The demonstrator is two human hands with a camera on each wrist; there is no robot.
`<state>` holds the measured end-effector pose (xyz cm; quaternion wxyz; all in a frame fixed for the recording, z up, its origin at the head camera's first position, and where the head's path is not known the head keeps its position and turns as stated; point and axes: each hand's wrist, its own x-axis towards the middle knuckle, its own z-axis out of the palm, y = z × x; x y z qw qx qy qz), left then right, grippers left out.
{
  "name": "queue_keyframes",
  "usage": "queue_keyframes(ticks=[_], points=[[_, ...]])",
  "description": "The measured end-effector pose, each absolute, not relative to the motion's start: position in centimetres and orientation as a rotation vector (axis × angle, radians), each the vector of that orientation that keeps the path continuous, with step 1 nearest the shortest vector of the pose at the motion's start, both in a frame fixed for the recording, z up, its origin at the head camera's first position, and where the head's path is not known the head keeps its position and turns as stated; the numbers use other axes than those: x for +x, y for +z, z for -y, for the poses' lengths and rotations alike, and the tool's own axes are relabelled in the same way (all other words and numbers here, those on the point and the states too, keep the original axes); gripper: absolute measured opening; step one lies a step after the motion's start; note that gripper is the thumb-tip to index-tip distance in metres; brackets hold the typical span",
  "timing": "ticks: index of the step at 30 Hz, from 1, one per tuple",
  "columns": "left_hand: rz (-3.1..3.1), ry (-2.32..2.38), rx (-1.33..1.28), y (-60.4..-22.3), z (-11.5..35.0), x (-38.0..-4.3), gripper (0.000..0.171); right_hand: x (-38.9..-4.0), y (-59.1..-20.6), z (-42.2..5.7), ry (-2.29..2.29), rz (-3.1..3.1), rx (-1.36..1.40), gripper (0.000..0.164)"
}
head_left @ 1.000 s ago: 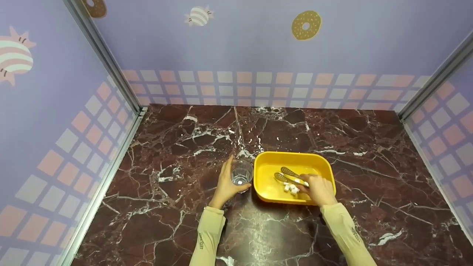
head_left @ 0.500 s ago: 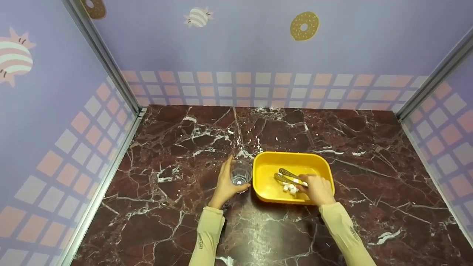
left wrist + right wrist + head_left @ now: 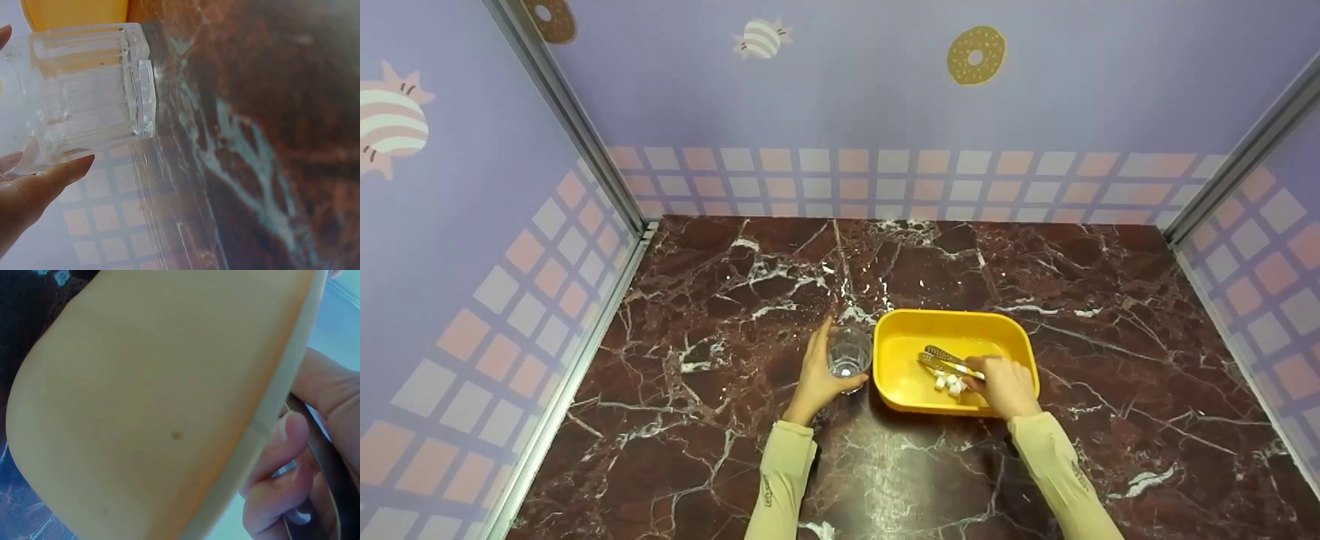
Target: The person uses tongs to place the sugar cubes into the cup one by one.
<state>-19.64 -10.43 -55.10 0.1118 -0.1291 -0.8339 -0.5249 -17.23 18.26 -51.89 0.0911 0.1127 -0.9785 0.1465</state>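
Note:
A clear faceted glass [image 3: 849, 356] stands upright on the table, just left of the yellow tub [image 3: 900, 390]. My left hand [image 3: 819, 373] holds the glass from its left side, thumb on the near side and fingers on the far side. In the left wrist view the glass [image 3: 90, 93] shows its ribbed wall and thick base. Over the tub, my right hand [image 3: 1003, 382] grips metal tongs [image 3: 949, 363] with perforated tips pointing left. Several white cubes [image 3: 949, 383] lie in the tub below the tongs. In the right wrist view the tub's outer wall [image 3: 140, 394] hides the tongs' tips.
The table [image 3: 720, 450] has a dark red marbled top with white veins. A purple wall [image 3: 840, 97] with checks and sweets closes off the back, and similar walls stand at left and right.
The tips of the tongs have drawn slightly closer together over the tub. My left hand stays in place around the glass.

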Motion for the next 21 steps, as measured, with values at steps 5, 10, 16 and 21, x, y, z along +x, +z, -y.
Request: queue_keyframes(ticks=[5,10,16,21], points=[[2.445,-1.538,-0.391,-55.08,10.41,-19.59,0.108,-17.28,-51.96,-18.36,0.435,2.910,0.335,0.014],[2.459,-1.523,-0.381,-55.10,10.38,-19.47,0.109,-17.21,-51.99,-18.45,0.440,2.922,0.320,0.012],[2.465,-1.525,-0.366,-55.09,10.44,-19.35,0.109,-17.04,-52.03,-18.62,0.451,2.907,0.327,0.009],[2.470,-1.521,-0.354,-55.15,10.52,-19.34,0.110,-16.92,-51.99,-18.84,0.453,2.882,0.341,0.010]])
